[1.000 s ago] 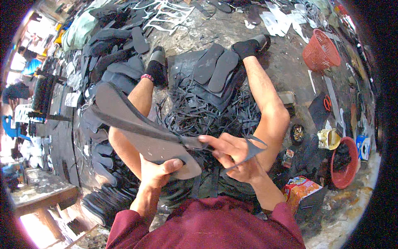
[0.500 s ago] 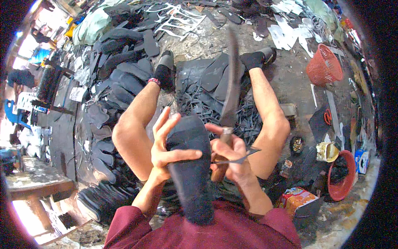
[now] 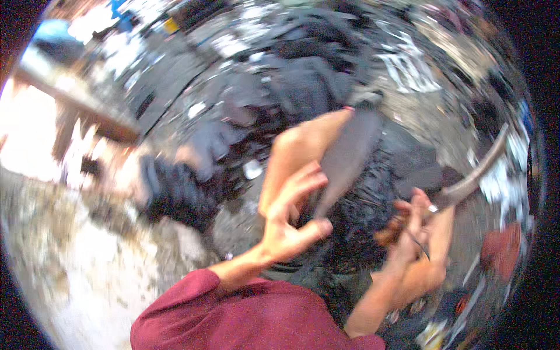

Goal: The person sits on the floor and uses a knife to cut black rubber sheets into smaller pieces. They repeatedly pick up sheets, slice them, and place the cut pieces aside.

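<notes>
Motion blurs the whole view. My left hand (image 3: 291,219) is at the middle, thumb and fingers bent about the lower part of a long dark shoe sole (image 3: 353,149). The sole slants up and right, past my left knee; its exact contact with the fingers is smeared. My right hand (image 3: 411,233), to the right, is closed on a knife with a brown wooden handle (image 3: 385,235). Its long curved blade (image 3: 481,172) points up and right, away from the sole. A thin dark strip (image 3: 419,245) lies across the right hand.
Dark offcuts (image 3: 364,204) are heaped between my legs. Piled dark soles (image 3: 309,87) spread beyond my left leg, with a stack (image 3: 175,189) farther left. A wooden bench (image 3: 87,108) stands at far left. White cut-out sheeting (image 3: 411,67) lies beyond; a red basket (image 3: 501,248) is at right.
The view has swung to the left. My left hand has moved the sole away from my chest, outward over my left leg. The knife in my right hand has tilted to the right, apart from the sole.
</notes>
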{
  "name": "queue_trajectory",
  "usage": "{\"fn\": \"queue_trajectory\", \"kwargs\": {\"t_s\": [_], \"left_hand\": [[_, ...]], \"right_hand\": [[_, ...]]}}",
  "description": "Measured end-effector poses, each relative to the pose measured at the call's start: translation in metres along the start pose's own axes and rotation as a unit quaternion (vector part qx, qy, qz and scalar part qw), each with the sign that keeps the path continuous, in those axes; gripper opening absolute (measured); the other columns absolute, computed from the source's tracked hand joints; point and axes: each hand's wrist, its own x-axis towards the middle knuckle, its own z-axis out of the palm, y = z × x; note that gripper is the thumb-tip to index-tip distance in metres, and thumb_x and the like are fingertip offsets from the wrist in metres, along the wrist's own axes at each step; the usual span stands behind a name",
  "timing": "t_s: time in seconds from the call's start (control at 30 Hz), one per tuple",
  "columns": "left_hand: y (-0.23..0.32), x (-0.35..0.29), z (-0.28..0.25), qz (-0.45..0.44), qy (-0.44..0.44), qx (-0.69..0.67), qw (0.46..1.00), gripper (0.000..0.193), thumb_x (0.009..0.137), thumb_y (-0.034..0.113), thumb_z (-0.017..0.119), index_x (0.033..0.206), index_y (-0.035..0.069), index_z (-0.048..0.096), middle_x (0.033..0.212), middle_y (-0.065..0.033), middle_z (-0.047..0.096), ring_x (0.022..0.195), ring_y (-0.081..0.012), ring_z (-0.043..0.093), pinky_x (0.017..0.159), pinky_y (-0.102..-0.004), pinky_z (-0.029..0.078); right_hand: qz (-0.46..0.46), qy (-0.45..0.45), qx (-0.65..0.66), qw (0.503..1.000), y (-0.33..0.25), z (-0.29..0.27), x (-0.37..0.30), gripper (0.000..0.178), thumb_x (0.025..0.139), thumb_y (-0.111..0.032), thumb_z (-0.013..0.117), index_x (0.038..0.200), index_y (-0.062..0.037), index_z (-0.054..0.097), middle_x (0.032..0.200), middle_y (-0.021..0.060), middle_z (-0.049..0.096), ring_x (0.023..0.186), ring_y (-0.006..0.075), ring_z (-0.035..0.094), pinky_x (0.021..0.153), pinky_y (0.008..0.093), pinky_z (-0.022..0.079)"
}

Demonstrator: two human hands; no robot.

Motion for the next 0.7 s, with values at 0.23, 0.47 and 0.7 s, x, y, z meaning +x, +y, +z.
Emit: {"fn": "queue_trajectory", "kwargs": {"t_s": [0.23, 0.47, 0.7], "left_hand": [[-0.029, -0.029, -0.277, -0.058, 0.335, 0.526, 0.779, 0.055, 0.073, 0.011, 0.074, 0.126, 0.007, 0.063, 0.131, -0.0172, 0.061, 0.125, -0.0268, 0.056, 0.107, -0.0361, 0.042], [-0.069, -0.127, -0.462, -0.320, 0.296, 0.690, 0.578, 0.042, 0.083, 0.033, 0.068, 0.117, 0.008, 0.069, 0.124, -0.0223, 0.064, 0.116, -0.0332, 0.061, 0.102, -0.0403, 0.045], [-0.062, 0.063, -0.171, 0.094, 0.354, 0.477, 0.799, 0.030, 0.086, 0.012, 0.071, 0.115, 0.006, 0.071, 0.132, -0.0169, 0.062, 0.128, -0.0317, 0.054, 0.109, -0.0412, 0.039]], "right_hand": [[-0.169, -0.205, -0.410, 0.873, 0.073, -0.166, 0.045, 0.055, 0.092, 0.005, 0.055, 0.145, -0.0067, 0.045, 0.134, 0.0154, 0.056, 0.115, 0.0252, 0.059, 0.098, 0.0322, 0.047], [-0.229, -0.226, -0.698, 0.640, -0.004, -0.192, -0.016, 0.051, 0.085, -0.005, 0.059, 0.135, -0.0108, 0.056, 0.107, 0.0212, 0.064, 0.099, 0.0383, 0.062, 0.088, 0.0463, 0.048], [-0.239, -0.127, -0.830, 0.488, -0.097, -0.138, -0.063, 0.041, 0.084, -0.014, 0.059, 0.124, -0.0155, 0.067, 0.094, 0.0150, 0.064, 0.087, 0.0331, 0.061, 0.075, 0.0440, 0.048]]}}
